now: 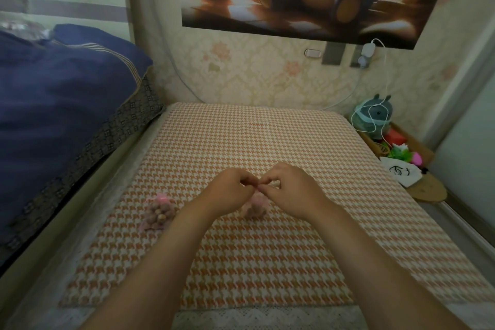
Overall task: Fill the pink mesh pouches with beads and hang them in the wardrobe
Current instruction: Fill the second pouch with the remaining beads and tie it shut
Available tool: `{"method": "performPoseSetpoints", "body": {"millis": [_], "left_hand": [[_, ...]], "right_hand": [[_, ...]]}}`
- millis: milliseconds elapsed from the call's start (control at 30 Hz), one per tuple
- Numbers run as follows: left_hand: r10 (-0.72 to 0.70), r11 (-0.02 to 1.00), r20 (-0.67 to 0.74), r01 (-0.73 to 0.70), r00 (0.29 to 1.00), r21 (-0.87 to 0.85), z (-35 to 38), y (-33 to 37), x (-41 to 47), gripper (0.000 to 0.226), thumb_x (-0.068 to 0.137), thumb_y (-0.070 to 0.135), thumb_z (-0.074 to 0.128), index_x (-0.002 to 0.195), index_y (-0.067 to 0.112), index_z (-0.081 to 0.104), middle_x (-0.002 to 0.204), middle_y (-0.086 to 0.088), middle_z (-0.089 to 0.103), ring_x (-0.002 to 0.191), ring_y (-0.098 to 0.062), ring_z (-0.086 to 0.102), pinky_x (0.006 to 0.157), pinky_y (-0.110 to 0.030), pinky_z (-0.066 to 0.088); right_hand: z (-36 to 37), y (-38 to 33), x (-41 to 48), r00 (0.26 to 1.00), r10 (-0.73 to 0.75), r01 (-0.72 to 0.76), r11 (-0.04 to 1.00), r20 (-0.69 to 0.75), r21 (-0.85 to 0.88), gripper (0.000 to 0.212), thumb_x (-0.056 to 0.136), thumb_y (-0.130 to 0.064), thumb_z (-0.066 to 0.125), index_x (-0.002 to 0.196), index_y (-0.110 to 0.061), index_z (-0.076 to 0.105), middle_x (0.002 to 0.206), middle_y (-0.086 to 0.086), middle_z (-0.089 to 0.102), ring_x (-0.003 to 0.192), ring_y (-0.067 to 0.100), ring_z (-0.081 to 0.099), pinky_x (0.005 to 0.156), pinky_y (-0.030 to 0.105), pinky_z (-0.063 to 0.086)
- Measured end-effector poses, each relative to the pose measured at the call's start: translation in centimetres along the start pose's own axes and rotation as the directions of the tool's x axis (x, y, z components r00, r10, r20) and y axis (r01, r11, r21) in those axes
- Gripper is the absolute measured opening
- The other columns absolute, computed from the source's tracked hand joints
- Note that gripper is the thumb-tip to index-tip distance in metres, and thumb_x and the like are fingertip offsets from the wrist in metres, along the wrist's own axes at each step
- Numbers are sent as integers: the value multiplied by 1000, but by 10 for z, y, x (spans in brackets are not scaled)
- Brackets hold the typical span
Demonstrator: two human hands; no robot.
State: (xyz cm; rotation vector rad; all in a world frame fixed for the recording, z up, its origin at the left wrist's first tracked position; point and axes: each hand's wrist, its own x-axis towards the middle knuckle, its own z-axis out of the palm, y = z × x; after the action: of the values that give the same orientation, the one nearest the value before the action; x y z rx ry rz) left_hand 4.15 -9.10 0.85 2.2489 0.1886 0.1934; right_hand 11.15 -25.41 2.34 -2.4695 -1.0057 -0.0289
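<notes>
Two pink mesh pouches holding beads are on the orange houndstooth table. One pouch lies drawn closed at the left, with brown beads showing through the mesh. The second pouch stands at the middle, partly hidden behind my hands. My left hand and my right hand meet just above it, fingertips together, each pinching the pouch's top or drawstring. No loose beads are visible.
A bed with a navy quilt runs along the left side of the table. At the right, a box holds a plush toy, a white cable and colourful items. A poster hangs on the wallpapered wall behind.
</notes>
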Motion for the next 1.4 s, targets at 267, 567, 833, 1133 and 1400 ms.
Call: {"method": "performPoseSetpoints", "body": {"millis": [267, 567, 833, 1133, 1400], "left_hand": [[55, 982, -38, -61, 998, -181, 18, 14, 14, 20, 93, 14, 56, 104, 20, 72, 95, 10, 71, 76, 3, 64, 64, -13, 47], [142, 933, -81, -106, 987, 344, 61, -19, 54, 36, 96, 26, 52, 131, 30, 57, 138, 2, 53, 130, -21, 42, 108, -37, 38], [209, 844, 128, -245, 969, 477, 101, -35, 83, 47, 93, 51, 39, 134, 33, 53, 138, -1, 48, 128, -26, 39, 108, -47, 34], [282, 898, -10, -260, 959, 355, 88, -56, 77, 12, 89, 13, 59, 97, 16, 67, 97, -4, 59, 99, -24, 53, 93, -35, 39], [267, 895, -34, -235, 963, 378, 51, -74, 16, 7, 90, 11, 58, 89, 15, 63, 88, 8, 45, 90, -20, 48, 85, -32, 37]], "right_hand": [[-12, 28, -5, 990, 140, -139, 989, -3, 45, 31, 90, -33, 57, 71, -13, 71, 65, 5, 69, 54, 20, 58, 55, 42, 51], [-31, 75, -13, 969, 223, -214, 973, -103, 88, 30, 93, -26, 60, 81, -3, 75, 65, 16, 68, 47, 17, 48, 47, 39, 45], [-23, 89, -3, 972, 213, -203, 974, -100, 104, 33, 90, -36, 59, 81, -8, 76, 74, 10, 74, 68, 31, 68, 65, 51, 59], [-15, 70, 7, 979, 190, -175, 970, -73, 170, 29, 90, -31, 60, 80, -11, 79, 80, 4, 77, 78, 32, 71, 71, 50, 60], [-11, 33, -1, 985, 173, -159, 948, -25, 276, 35, 94, -26, 62, 78, 4, 71, 60, 17, 63, 50, 23, 51, 50, 28, 44]]}}
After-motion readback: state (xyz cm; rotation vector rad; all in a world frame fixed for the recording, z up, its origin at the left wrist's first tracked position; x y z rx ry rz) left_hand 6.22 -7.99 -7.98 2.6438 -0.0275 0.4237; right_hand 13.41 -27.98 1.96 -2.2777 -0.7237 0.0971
